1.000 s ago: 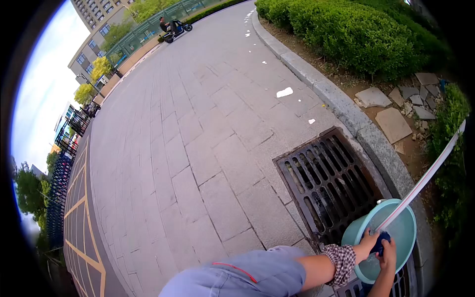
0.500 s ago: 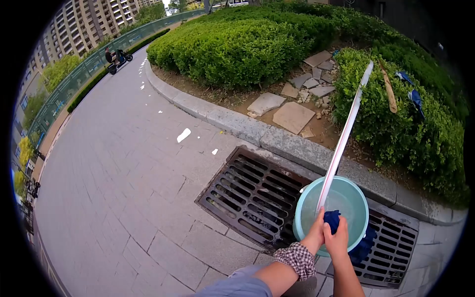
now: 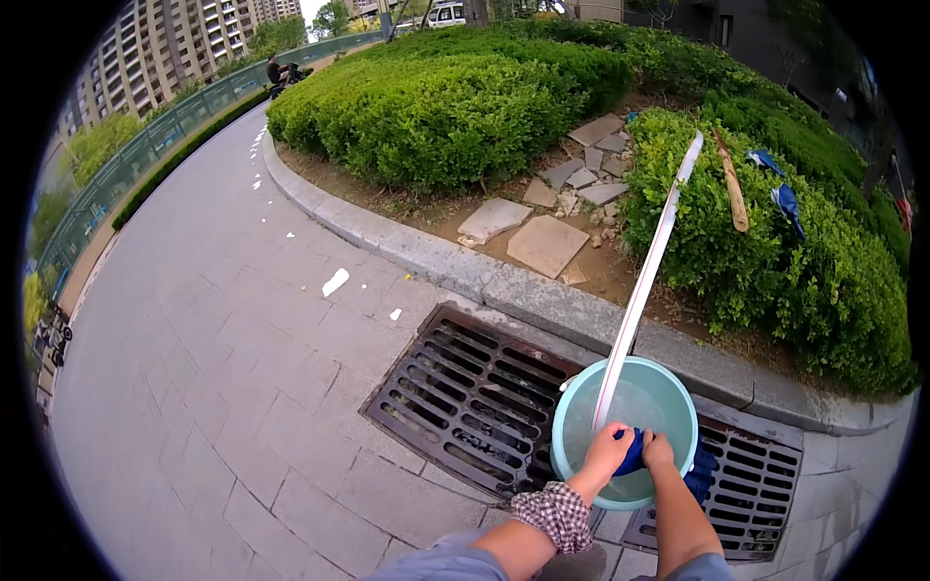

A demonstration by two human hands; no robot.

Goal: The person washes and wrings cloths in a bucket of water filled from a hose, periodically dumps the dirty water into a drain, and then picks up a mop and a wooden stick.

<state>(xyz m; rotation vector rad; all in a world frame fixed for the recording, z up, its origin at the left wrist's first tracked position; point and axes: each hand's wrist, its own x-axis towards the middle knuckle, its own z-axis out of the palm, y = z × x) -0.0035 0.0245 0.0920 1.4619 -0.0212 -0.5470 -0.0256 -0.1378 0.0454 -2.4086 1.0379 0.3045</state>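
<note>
Over a light teal bucket (image 3: 684,412) of cloudy water, my left hand (image 3: 604,453) and my right hand (image 3: 659,451) are both closed on a dark blue cloth (image 3: 632,453). The wet-looking cloth is bunched between them, above the water. A long white strip (image 3: 647,266) with a red line leans out of the bucket toward the hedge. Its lower end reaches down just beyond my left hand; whether the hand touches it I cannot tell. More dark blue cloth (image 3: 701,474) lies beside the bucket, partly hidden behind it and my right arm.
The bucket stands across two metal drain grates (image 3: 465,387) beside a stone kerb (image 3: 542,300). A wooden stick (image 3: 733,189) and blue pieces (image 3: 790,208) rest on the hedge (image 3: 765,281). Broken paving slabs (image 3: 547,245) lie in the soil. A scooter rider (image 3: 278,74) is far off.
My hands have moved apart, with the blue cloth now stretched between them. The view has shifted slightly. The scooter rider has gone farther along the path.
</note>
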